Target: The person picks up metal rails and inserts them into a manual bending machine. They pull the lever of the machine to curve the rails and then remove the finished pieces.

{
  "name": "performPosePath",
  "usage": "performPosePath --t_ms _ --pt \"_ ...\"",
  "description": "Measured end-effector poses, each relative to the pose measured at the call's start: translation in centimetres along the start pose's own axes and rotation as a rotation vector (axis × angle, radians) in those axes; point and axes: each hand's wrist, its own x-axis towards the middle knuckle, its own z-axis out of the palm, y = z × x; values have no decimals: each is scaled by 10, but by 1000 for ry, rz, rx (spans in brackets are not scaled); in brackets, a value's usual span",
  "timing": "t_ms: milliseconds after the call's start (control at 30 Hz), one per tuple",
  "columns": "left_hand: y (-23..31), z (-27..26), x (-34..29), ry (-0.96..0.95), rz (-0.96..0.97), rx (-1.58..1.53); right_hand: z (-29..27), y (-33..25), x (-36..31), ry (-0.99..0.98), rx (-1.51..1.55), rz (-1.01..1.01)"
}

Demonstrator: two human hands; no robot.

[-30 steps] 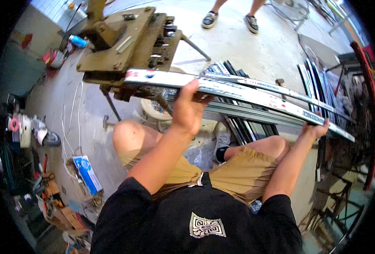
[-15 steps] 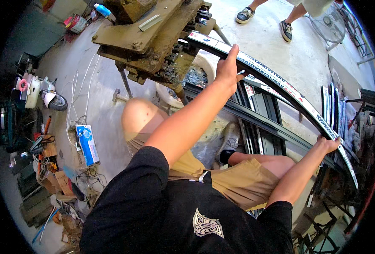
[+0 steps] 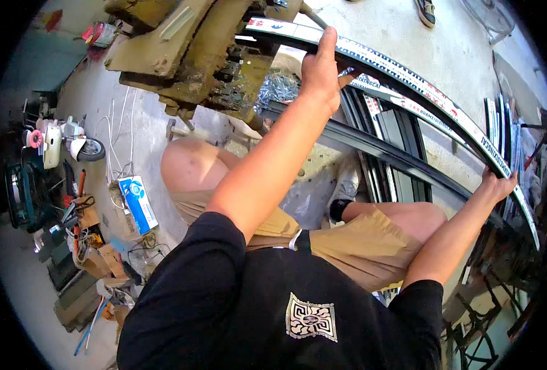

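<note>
A long dark metal profile (image 3: 403, 71) with white printed film along its top runs from the heavy brown machine (image 3: 208, 52) toward the right. Its left end lies at the machine's toothed side; whether it sits in a slot is hard to see. My left hand (image 3: 323, 77) is closed round the profile near that end, thumb up along its side. Farther along, my right hand (image 3: 498, 185) grips it close to the right end. Just below runs another film-covered profile (image 3: 418, 112). A dark rail (image 3: 387, 154) crosses under both, above my legs.
Several profiles (image 3: 397, 142) are stacked on the floor beyond my foot. Metal scraps (image 3: 276, 89) fill a tub beneath the machine. More strips (image 3: 501, 123) stand at right. A blue-white box (image 3: 137, 203), cables and a scooter (image 3: 70, 142) are at left. Someone's shoe (image 3: 426, 12) shows at top.
The whole view has shifted, with the machine now farther up and left. Both hands keep their grip on the profile. The other person has mostly passed out of the top of the picture.
</note>
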Motion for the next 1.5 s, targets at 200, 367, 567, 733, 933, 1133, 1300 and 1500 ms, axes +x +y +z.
performPosePath --t_ms 200,367,567,733,933,1133,1300,1500 --pt "4 -1 7 8 85 16 -4 6 11 -71 -7 -9" --pt "11 -15 23 154 -16 -93 8 25 -3 -248 -33 -38" --pt "5 -4 19 81 -172 -44 27 38 -20 -219 74 -27" --pt "1 0 19 54 -167 -39 20 47 -19 -210 62 -3" --pt "2 -4 20 57 -176 -27 31 45 -38 -122 77 33" --pt "1 0 18 -55 0 -43 32 41 -42 -96 86 22" --pt "2 -2 16 -76 3 -7 42 45 -59 -54 82 47" --pt "-2 0 11 -31 -5 -40 33 51 -40 -84 137 52"
